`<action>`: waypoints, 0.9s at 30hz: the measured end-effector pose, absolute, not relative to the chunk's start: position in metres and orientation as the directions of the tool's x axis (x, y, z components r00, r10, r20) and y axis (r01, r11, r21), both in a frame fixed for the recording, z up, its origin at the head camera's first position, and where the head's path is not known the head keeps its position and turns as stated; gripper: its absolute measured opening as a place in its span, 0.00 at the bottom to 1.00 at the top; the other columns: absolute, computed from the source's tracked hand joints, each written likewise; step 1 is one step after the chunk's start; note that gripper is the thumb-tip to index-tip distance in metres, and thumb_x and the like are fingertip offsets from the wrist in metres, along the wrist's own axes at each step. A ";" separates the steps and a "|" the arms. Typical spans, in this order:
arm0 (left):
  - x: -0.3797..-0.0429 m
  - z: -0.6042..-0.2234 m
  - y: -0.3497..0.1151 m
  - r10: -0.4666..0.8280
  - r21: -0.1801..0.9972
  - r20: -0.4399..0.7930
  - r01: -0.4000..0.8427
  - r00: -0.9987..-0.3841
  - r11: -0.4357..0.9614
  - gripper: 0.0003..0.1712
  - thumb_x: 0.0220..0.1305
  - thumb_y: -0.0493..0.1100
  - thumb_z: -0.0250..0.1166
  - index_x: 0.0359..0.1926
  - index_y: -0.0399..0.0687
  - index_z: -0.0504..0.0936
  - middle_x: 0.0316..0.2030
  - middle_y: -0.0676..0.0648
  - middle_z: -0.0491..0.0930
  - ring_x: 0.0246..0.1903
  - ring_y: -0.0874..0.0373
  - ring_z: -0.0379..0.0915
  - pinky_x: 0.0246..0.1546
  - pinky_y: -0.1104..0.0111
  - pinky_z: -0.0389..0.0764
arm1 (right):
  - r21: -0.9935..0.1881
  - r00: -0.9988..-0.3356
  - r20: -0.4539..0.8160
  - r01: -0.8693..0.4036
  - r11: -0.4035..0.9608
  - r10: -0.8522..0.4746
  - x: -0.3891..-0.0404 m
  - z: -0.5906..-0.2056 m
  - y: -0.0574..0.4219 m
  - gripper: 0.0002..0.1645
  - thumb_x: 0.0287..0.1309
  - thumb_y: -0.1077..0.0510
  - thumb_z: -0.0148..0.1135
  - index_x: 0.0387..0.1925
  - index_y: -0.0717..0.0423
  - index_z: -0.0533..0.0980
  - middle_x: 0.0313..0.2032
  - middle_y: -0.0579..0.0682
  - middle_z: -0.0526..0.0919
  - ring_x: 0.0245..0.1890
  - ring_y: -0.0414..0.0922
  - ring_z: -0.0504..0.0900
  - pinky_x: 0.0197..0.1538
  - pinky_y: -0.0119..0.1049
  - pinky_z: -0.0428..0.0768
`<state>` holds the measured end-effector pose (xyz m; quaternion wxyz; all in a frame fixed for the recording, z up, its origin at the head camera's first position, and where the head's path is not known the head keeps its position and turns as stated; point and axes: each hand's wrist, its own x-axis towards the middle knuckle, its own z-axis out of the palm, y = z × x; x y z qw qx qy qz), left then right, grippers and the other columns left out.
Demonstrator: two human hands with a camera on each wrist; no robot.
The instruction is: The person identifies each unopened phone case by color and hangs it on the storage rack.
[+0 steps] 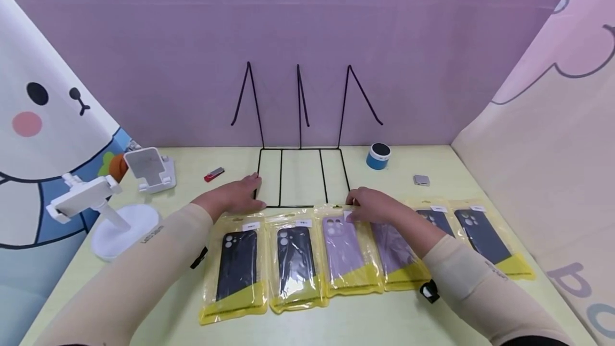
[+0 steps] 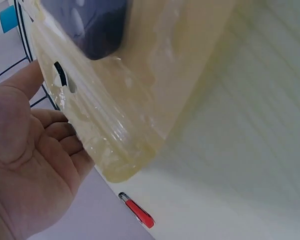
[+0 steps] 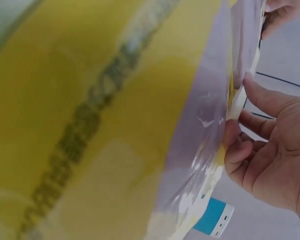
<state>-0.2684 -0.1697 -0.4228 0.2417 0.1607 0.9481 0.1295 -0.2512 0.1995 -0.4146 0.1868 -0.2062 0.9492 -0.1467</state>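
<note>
Several clear pouches with yellow lower ends lie in a row, each holding a phone case. My right hand (image 1: 372, 206) pinches the top edge of the third pouch from the left, which holds a lilac phone case (image 1: 342, 244); its thumb and fingertips are at that edge in the right wrist view. Beside the left rail of a black wire rack (image 1: 300, 206) rests my left hand (image 1: 235, 195), fingers extended and thumb apart. It holds no pouch; whether it touches the wire cannot be told. Nearest below it lies a pouch with a black phone case (image 1: 237, 263).
A red USB stick (image 1: 214, 174) and two white phone stands, one small (image 1: 151, 170) and one round-based (image 1: 127, 231), are on the left. Behind the pouches on the right are a blue speaker (image 1: 378, 157) and a small grey square (image 1: 421, 180). Curtains surround the table.
</note>
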 end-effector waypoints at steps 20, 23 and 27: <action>-0.266 -0.422 -0.177 0.346 0.285 -0.371 0.249 -0.862 0.926 0.50 0.66 0.62 0.60 0.78 0.46 0.47 0.78 0.41 0.43 0.76 0.42 0.40 0.74 0.48 0.51 | -0.472 -0.865 -0.160 -0.356 0.807 -0.475 -0.248 -0.403 0.208 0.04 0.67 0.54 0.60 0.35 0.47 0.75 0.31 0.44 0.78 0.31 0.42 0.74 0.36 0.37 0.74; -0.266 -0.420 -0.176 0.352 0.267 -0.374 0.264 -0.858 0.927 0.50 0.67 0.63 0.60 0.78 0.46 0.48 0.78 0.41 0.43 0.76 0.42 0.40 0.74 0.48 0.51 | -0.525 -0.859 -0.089 -0.390 0.756 -0.505 -0.244 -0.392 0.213 0.03 0.67 0.55 0.60 0.37 0.49 0.76 0.31 0.44 0.78 0.32 0.42 0.74 0.38 0.38 0.75; -0.265 -0.421 -0.176 0.353 0.247 -0.374 0.275 -0.857 0.929 0.50 0.66 0.64 0.59 0.78 0.47 0.49 0.78 0.40 0.43 0.76 0.41 0.41 0.74 0.48 0.52 | -0.583 -0.854 -0.016 -0.415 0.699 -0.520 -0.237 -0.376 0.218 0.04 0.68 0.53 0.60 0.39 0.48 0.77 0.32 0.42 0.79 0.34 0.42 0.76 0.39 0.39 0.76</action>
